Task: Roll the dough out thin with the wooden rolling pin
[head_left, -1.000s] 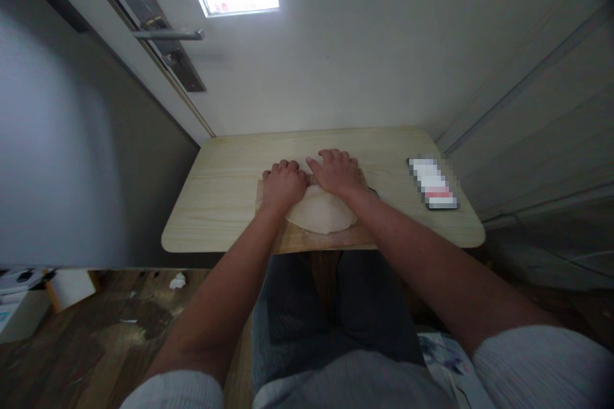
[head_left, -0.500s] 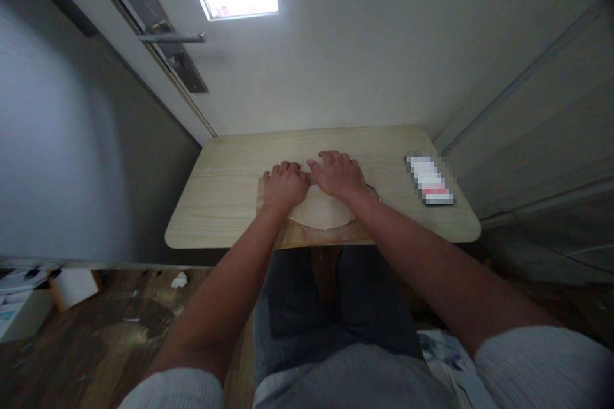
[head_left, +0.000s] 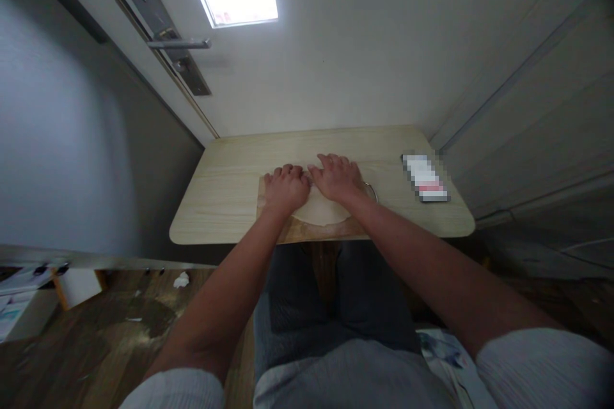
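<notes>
A pale, flat sheet of dough (head_left: 323, 208) lies on a wooden board (head_left: 314, 233) at the table's near edge. My left hand (head_left: 288, 190) rests palm down over the dough's far left part, its fingers apart and bent forward over the board. Beside it, my right hand (head_left: 338, 177) lies palm down on the far right part, fingers stretched forward and thumb toward the left hand. The thumbs nearly meet. Both hands hide the dough's far edge and whatever lies under the palms. A metal ring handle (head_left: 371, 192) shows at the board's right side, partly behind my right forearm.
The board sits on a light wooden table (head_left: 215, 185) against a white door with a metal lever handle (head_left: 180, 43). A phone (head_left: 426, 179), its screen blurred out, lies at the table's right. Crumpled paper (head_left: 181, 280) is on the floor at left.
My right hand has shifted slightly toward me over the dough, and the left has barely moved. The whole view has tilted a little.
</notes>
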The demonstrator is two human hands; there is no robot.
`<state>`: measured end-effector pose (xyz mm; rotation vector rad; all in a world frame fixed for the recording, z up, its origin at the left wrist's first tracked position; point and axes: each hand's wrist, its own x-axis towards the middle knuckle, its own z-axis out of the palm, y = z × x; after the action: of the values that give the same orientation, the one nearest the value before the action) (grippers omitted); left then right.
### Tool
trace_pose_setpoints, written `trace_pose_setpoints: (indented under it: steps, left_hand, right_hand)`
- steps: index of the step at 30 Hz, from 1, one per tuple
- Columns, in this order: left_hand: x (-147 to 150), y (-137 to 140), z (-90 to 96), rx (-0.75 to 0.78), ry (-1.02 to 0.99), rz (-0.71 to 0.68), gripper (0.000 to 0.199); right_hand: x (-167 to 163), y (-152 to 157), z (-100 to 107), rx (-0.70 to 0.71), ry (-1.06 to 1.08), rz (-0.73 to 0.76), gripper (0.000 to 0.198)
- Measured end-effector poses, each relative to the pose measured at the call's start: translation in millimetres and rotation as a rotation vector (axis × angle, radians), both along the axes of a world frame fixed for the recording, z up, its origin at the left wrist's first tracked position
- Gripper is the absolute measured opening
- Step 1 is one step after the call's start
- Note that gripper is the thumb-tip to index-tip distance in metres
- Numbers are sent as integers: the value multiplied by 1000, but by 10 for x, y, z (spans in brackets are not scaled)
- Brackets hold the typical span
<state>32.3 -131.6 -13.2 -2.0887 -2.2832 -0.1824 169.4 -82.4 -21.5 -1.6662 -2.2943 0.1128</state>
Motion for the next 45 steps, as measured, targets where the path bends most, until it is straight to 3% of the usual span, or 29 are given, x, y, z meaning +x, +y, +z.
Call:
trace_pose_setpoints:
  steps: [20, 45]
  left_hand:
    - [149, -320, 3, 78, 10, -34, 45]
    - [274, -634, -4, 59, -26, -8, 55]
  right_hand:
    - [168, -331, -118, 122, -16, 21, 57]
    - [309, -705, -198, 112, -31, 21, 63]
